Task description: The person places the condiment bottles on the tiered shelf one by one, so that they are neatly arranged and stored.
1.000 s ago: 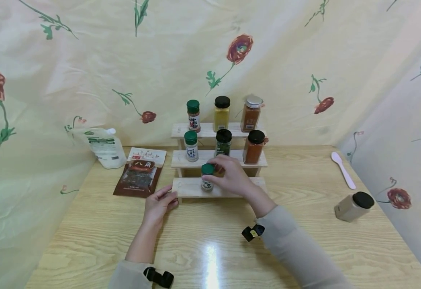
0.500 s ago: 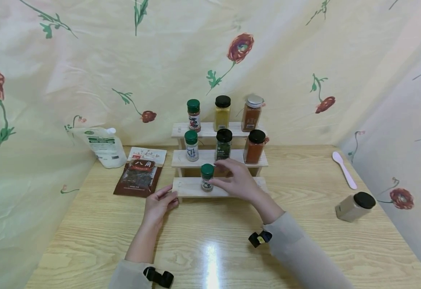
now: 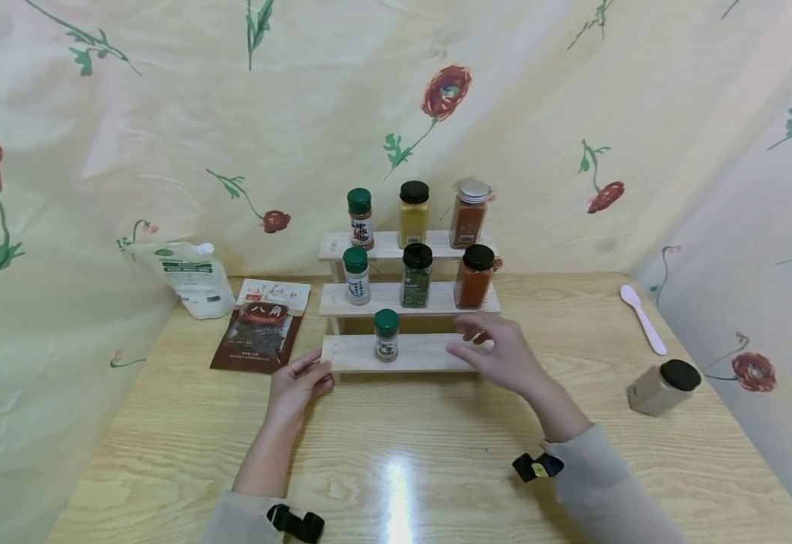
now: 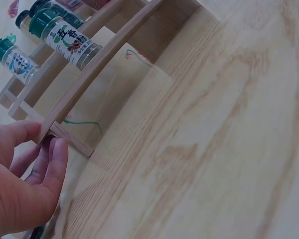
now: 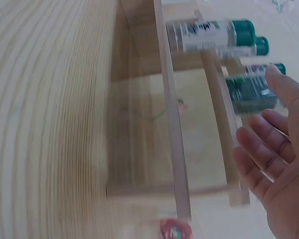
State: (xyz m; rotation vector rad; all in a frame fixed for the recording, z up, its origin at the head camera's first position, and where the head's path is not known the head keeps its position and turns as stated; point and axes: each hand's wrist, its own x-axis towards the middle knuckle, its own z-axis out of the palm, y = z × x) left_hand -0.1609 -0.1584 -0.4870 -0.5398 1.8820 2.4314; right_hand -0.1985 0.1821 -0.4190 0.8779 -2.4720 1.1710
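A three-tier wooden spice rack [image 3: 430, 353] stands against the back wall. My left hand [image 3: 298, 389] pinches the left end of its lowest shelf, thumb above and fingers beneath in the left wrist view. On that shelf a small green-capped spice jar [image 3: 386, 340] stands upright, left of the middle. My right hand [image 3: 498, 353] hovers over the shelf's right end, fingers loosely bent, with nothing in it; the right wrist view shows its palm bare. The middle tier holds a green-capped jar [image 3: 357, 279], a black-capped jar of green flakes [image 3: 416, 281] and a black-capped jar of red powder [image 3: 474, 281].
Three more jars, one with yellow powder [image 3: 413, 219], fill the top tier. Left of the rack are a brown star anise packet [image 3: 260, 332] and a white spouted pouch [image 3: 195, 283]. At right lie a pale spoon [image 3: 644, 321] and a black-capped jar [image 3: 661, 389], tilted.
My right hand has let go of the small green-capped jar and moved right, away from it. The jar stays on the lowest shelf. My left hand keeps its place on the rack.
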